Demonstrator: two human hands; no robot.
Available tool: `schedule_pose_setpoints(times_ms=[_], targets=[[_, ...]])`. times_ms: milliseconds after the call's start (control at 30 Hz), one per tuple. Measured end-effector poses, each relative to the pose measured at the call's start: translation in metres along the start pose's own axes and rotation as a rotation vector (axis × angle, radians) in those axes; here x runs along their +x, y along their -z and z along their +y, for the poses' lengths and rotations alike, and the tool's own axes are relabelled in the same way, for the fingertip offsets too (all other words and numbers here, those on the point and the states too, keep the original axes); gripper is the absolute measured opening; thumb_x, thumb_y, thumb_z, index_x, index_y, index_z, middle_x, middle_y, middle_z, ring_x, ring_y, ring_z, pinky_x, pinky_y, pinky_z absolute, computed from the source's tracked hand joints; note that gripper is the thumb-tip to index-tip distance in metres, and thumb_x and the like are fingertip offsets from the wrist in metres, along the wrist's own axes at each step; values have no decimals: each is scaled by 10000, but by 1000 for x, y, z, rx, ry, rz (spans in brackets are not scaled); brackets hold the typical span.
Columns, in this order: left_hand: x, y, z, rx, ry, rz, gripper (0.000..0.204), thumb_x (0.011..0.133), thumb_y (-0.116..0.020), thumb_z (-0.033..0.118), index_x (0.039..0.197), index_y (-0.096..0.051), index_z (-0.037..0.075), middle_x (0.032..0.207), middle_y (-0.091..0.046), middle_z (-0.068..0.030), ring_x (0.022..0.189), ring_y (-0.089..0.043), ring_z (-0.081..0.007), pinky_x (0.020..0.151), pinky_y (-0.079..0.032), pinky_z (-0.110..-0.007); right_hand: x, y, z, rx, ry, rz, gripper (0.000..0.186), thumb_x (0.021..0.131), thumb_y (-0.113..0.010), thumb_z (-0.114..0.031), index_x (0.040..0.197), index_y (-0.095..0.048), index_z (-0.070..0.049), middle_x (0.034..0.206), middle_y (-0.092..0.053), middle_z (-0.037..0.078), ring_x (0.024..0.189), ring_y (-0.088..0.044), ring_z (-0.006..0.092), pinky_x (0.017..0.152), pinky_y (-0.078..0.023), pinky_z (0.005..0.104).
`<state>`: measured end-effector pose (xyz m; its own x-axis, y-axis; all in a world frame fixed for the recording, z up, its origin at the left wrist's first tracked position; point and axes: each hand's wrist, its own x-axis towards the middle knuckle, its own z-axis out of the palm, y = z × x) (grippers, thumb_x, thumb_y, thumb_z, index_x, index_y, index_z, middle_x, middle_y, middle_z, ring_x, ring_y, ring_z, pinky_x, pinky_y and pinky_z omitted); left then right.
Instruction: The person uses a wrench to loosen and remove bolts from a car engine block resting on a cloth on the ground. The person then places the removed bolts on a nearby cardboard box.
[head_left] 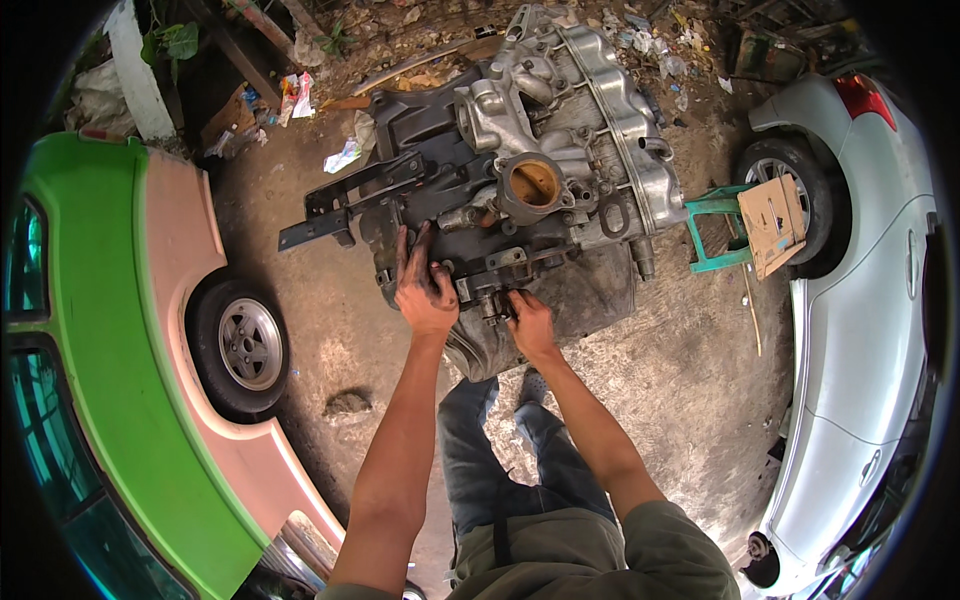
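Observation:
A large car engine (pixel 560 215) of grey and blackened metal stands in front of me. My left hand (pixel 425 285) rests on its dark near-left side, fingers stretched forward and dirty with grease. My right hand (pixel 532 325) is at the engine's near edge, its fingers bent together beside a small round metal fitting (pixel 493 307). What those fingertips grip, if anything, is hidden. Beyond the hands, the round throttle opening (pixel 533 187) with its brownish plate faces up. A flat metal bracket (pixel 345 205) juts out to the left.
A green and pinkish car body (pixel 130 300) curves along the left, with a wheel (pixel 245 345). On the right is a silver car (pixel 850 320). A green stool (pixel 720 230) with a cardboard piece (pixel 775 225) stands between it and the engine. Litter and leaves lie at the back.

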<state>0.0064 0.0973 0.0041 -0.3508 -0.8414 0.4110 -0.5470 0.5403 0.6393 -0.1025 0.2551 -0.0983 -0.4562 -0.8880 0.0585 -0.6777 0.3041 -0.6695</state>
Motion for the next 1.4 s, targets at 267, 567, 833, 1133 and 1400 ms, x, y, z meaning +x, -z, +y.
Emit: schedule_pose_setpoints(times_ms=[267,567,833,1133,1400], targets=[[0,1,3,-17,20,3,449,927,-400,164,1307,-608,47,1372,-590,-152,1359,-454,-424,1030,-461,-509,7,1,2,124,-109,47,312,844,-720,-43,1141,-642,9,1001,-680,183,825,-682,340,732,-562,409],[1,2,3,11,11,-7,448,947,-376,186,1294,-616,35,1370,-599,-132,1363,-454,-416,1051,-445,-509,10,-57,18,1671,-838,445,185,938,-707,-148,1040,-600,-37,889,-678,108,786,-678,226,669,-549,352],[2,1,5,1,16,15,453,914,-391,164,1285,-626,52,1362,-595,-160,1344,-469,-427,1025,-462,-516,3,-42,19,1586,-870,448,225,982,-658,-188,1092,-592,-3,893,-684,113,791,-691,230,644,-553,339],[2,0,3,-13,-11,18,453,906,-400,164,1281,-626,51,1366,-587,-174,1337,-471,-437,1002,-473,-525,-5,-24,-15,544,-338,397,201,978,-649,-144,1018,-649,54,880,-713,145,742,-705,211,712,-555,345],[0,1,4,-14,22,2,458,902,-398,154,1289,-619,52,1366,-590,-160,1349,-461,-429,1018,-469,-525,-4,-22,-24,318,-311,333,178,956,-647,-113,1059,-655,31,942,-692,201,828,-690,338,753,-533,388]])
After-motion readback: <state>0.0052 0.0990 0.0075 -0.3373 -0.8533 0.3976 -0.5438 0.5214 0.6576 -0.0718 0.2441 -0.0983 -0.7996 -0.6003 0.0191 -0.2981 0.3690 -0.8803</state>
